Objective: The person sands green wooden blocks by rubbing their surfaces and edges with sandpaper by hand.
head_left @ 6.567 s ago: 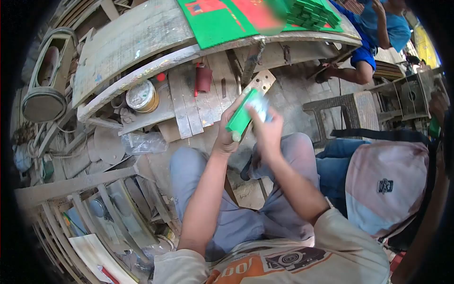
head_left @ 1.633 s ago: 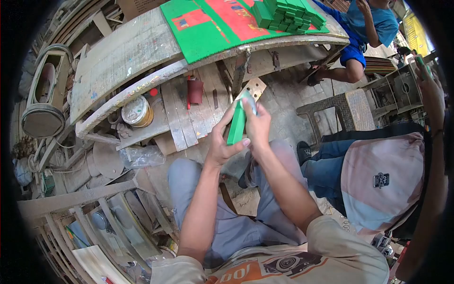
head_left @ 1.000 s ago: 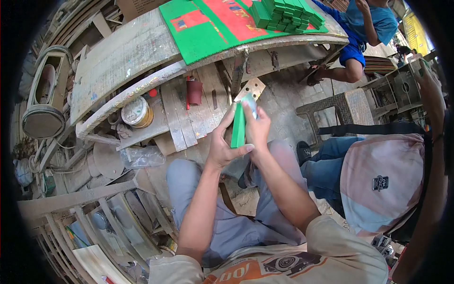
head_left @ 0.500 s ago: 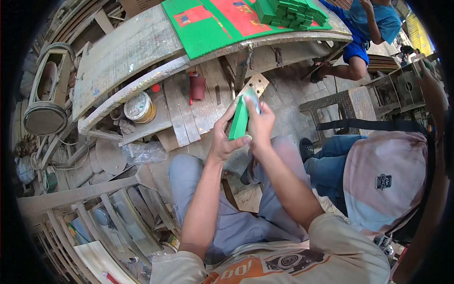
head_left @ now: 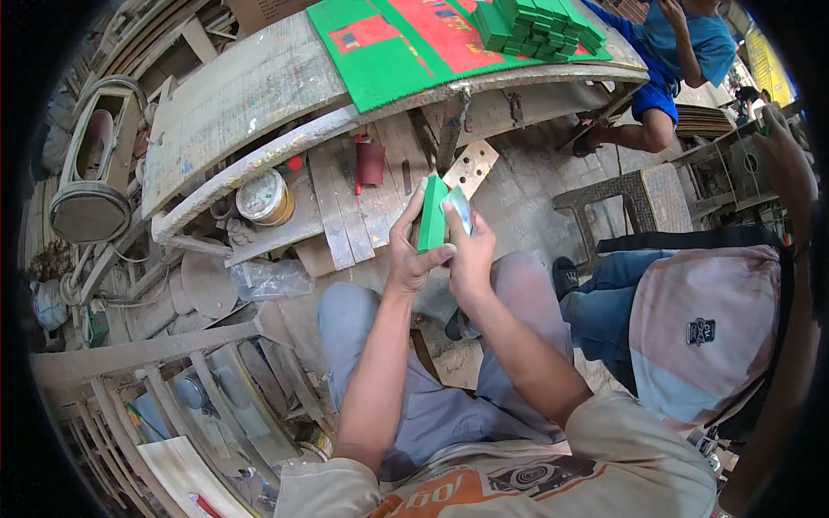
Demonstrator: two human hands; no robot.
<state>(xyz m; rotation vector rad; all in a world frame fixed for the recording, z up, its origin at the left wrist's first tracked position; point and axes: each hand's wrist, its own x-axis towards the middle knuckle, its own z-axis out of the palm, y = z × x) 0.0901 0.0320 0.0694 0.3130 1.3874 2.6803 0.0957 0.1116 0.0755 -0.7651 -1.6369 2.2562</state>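
Observation:
My left hand (head_left: 409, 255) is wrapped around a long green block (head_left: 434, 216), its fingers behind and its thumb across the lower end. The block stands tilted above my knees. Pinched in my right hand (head_left: 471, 257) is a small flat piece (head_left: 460, 210), pale blue and shiny with a green edge, which lies against or right beside the block's right side. Its exact kind does not show. Beyond both hands is a pale board with round holes (head_left: 472, 168).
Ahead stands a worn table (head_left: 250, 82) with a green and red board (head_left: 380, 73) and a pile of green blocks (head_left: 540, 30). Below it are a paint bucket (head_left: 263, 198) and a dark red roll (head_left: 370, 164). A stool (head_left: 639, 203) and a person in pink (head_left: 704, 324) are at right.
My right hand has slid down along the block toward me, with the flat piece in it. The left hand still grips the block. The whole view has shifted slightly.

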